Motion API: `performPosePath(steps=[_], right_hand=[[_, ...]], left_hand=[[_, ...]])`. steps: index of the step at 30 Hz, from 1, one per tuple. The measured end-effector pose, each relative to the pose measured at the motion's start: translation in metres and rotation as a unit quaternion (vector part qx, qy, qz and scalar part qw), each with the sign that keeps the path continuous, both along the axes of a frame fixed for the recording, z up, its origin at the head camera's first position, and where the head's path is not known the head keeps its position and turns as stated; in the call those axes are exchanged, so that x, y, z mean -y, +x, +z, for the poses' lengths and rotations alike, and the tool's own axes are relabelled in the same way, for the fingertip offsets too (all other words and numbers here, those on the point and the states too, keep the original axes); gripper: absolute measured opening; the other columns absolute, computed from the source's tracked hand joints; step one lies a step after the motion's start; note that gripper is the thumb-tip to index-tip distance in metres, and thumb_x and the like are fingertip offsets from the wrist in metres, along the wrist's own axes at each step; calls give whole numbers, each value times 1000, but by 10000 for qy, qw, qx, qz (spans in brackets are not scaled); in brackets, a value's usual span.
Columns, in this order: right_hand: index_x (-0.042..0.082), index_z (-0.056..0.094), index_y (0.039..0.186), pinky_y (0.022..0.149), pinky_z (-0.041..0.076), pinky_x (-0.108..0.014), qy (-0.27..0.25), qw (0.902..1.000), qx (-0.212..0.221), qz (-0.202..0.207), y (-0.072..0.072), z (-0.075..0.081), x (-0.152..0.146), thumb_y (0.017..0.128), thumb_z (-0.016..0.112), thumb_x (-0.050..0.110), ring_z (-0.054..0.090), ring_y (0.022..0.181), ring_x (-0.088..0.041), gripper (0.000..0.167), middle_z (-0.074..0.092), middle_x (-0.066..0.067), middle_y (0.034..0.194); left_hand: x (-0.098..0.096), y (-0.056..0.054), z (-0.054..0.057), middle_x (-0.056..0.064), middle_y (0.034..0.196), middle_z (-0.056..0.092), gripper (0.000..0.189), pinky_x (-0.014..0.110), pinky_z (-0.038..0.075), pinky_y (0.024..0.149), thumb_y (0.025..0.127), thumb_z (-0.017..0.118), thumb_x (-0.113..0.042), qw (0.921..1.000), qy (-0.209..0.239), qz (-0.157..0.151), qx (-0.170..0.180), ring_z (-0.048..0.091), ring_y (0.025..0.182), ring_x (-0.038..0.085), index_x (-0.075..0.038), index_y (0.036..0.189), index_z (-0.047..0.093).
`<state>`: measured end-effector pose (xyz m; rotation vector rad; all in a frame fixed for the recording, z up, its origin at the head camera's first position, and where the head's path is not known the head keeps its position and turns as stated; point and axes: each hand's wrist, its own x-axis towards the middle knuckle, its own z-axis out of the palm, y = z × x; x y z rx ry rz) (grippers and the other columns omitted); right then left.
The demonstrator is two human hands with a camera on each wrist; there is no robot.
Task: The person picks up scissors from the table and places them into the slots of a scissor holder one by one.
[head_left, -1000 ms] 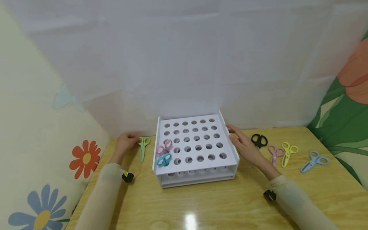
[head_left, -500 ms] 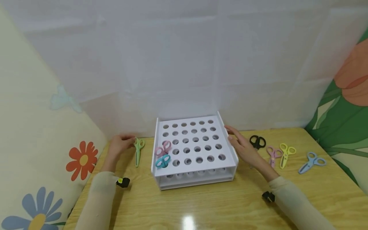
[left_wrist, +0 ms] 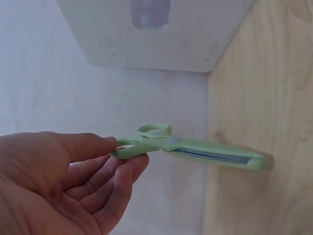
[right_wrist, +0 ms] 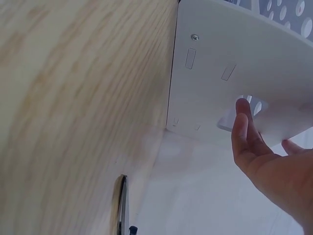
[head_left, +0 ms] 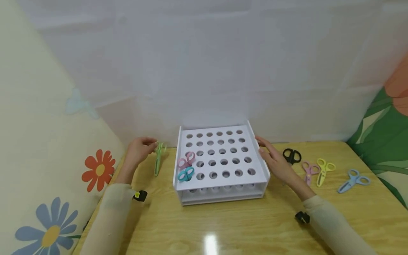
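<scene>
Thumb and fingers of my left hand (head_left: pixel 139 150) pinch one handle loop of the light green scissors (left_wrist: pixel 195 149). Their blades are together and point down toward the table, just left of the white rack (head_left: pixel 210 184). My right hand (head_left: pixel 277 163) touches the rack's right side wall; in the right wrist view its fairly straight fingers lie at the wall's cut-out (right_wrist: pixel 227 122). The rack's top has rows of round holes. Pink scissors (head_left: pixel 190 157) and teal scissors (head_left: pixel 186 174) stand in front-left holes, handles up, blades hidden.
Right of the rack, black scissors (head_left: pixel 292 156), pink-purple scissors (head_left: pixel 309 169), yellow scissors (head_left: pixel 323 171) and light blue scissors (head_left: pixel 352 180) lie on the wooden table (head_left: pixel 242 226). A white sheet (head_left: pixel 207 71) hangs behind the rack.
The green scissors, earlier lying on the table under my left fingers, have been raised by the handle and turned more edge-on. My right hand has stayed at the rack's side.
</scene>
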<state>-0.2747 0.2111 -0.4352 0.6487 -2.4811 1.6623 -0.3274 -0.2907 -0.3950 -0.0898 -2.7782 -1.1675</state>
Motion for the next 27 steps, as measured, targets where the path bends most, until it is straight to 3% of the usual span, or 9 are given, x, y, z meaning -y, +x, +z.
performPosePath(steps=[18, 27], right_hand=[[19, 31, 161, 83, 54, -49, 2, 9999, -73, -95, 2, 1, 0, 112, 39, 32, 63, 107, -38, 51, 43, -22, 148], [20, 30, 161, 83, 54, -46, 11, 10000, -23, -36, 2, 0, 0, 112, 39, 31, 62, 108, -37, 51, 42, -22, 148]], left_hand=[[-35, 28, 72, 12, 112, 70, 34, 47, 53, 81, 102, 64, -29, 9975, -414, -275, -495, 67, 100, 31, -5, 126, 70], [-52, 42, 94, 8, 112, 70, 33, 48, 53, 81, 101, 65, -33, 9963, -393, -149, -753, 68, 99, 29, -11, 125, 71]])
